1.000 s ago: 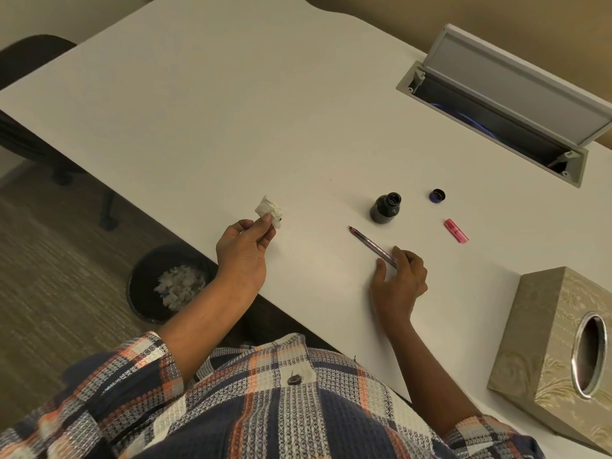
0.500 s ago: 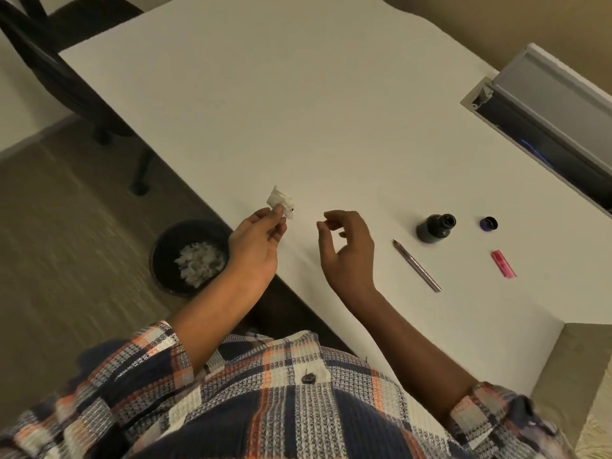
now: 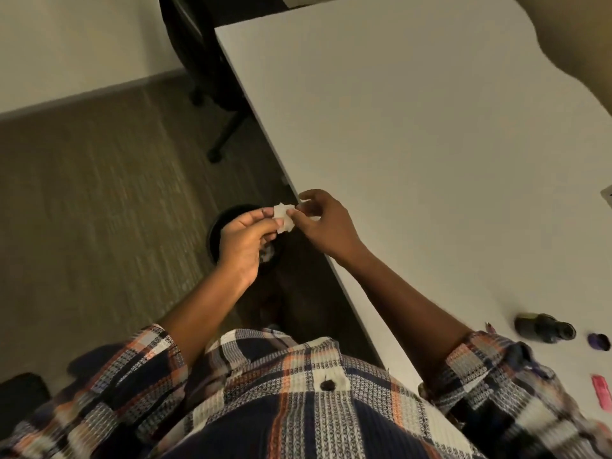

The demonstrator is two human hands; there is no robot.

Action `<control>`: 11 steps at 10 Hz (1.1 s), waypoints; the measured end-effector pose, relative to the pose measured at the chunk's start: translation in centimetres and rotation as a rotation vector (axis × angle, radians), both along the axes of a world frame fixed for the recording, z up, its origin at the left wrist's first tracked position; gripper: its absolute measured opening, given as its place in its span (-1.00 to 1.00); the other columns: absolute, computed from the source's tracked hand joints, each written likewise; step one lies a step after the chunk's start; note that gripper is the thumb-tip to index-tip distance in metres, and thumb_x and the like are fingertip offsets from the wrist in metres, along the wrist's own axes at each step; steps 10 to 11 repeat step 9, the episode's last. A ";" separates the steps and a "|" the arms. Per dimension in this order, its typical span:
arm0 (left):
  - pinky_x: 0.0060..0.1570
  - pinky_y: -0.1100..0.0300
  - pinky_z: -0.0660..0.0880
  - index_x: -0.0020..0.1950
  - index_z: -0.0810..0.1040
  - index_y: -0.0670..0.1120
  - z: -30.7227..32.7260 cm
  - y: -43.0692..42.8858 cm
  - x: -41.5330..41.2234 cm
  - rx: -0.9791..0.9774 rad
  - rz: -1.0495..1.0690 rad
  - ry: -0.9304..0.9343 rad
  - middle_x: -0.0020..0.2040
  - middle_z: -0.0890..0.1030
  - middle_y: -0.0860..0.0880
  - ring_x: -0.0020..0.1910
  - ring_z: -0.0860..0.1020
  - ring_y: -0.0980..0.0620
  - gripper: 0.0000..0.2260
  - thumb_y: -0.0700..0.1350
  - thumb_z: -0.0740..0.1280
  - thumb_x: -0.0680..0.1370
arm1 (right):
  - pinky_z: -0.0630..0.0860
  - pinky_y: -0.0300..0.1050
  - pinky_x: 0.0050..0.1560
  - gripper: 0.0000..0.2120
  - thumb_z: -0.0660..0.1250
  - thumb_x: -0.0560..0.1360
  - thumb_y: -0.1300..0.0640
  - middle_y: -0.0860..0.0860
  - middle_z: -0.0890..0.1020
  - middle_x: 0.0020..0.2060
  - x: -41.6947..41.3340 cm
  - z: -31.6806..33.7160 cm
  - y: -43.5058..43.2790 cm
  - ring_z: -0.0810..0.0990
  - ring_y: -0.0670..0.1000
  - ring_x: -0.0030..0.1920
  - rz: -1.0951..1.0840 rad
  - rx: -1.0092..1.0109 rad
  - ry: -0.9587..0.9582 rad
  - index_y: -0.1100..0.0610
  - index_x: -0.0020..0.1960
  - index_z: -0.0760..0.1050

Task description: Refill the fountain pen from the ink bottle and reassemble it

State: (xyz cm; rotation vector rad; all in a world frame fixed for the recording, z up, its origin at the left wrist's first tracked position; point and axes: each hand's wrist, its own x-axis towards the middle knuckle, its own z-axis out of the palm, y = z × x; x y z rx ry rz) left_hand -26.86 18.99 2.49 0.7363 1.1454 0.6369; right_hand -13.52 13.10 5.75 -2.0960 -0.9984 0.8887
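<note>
A small crumpled white tissue is pinched between my left hand and my right hand, just off the table's near edge above a black bin. At the far right on the white table stands the open dark ink bottle, with its purple-lined cap beside it. A pink pen part lies at the right edge. Only the tip of the fountain pen shows past my right sleeve; the sleeve hides everything else.
The black waste bin on the floor below my hands holds white tissue scraps. A black chair base stands by the table's far corner. Brown carpet fills the left side.
My right hand left the pen on the table and came left to the tissue, now touching it. The head view swung left and down, pushing the bottle and cap to the right edge.
</note>
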 end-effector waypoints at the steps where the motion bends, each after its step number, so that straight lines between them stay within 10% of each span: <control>1: -0.11 0.20 0.50 -0.12 0.63 -0.11 -0.6 1.8 -1.4 0.032 -0.075 0.063 -0.20 0.69 -0.03 -0.14 0.62 0.02 -0.84 -0.35 0.42 0.40 | 0.55 -0.09 0.09 -0.67 0.44 0.43 -0.04 0.00 0.68 -0.03 0.0 -0.7 2.3 0.63 -0.04 -0.02 0.070 -0.046 0.029 0.10 0.13 0.58; 5: -0.18 0.29 0.53 -0.14 0.63 -0.09 -4.5 10.5 -6.2 0.065 -0.160 0.135 -0.30 0.68 0.04 -0.26 0.61 0.13 -0.83 -0.34 0.42 0.40 | 0.55 -0.16 -0.15 -0.85 0.45 0.41 0.12 0.01 0.65 -0.17 -4.2 -3.8 13.0 0.61 -0.04 -0.15 0.311 -0.183 -0.001 0.14 -0.06 0.62; 11: -0.09 0.16 0.42 0.02 0.60 -0.30 -9.2 15.2 -8.1 0.189 -0.091 0.553 -0.15 0.65 -0.21 -0.17 0.59 -0.08 -0.80 -0.17 0.34 0.53 | 0.48 0.15 0.19 -0.69 0.39 0.44 0.12 0.06 0.60 0.05 -6.3 -8.0 18.6 0.56 0.11 0.10 0.359 -0.381 -0.149 0.15 0.16 0.51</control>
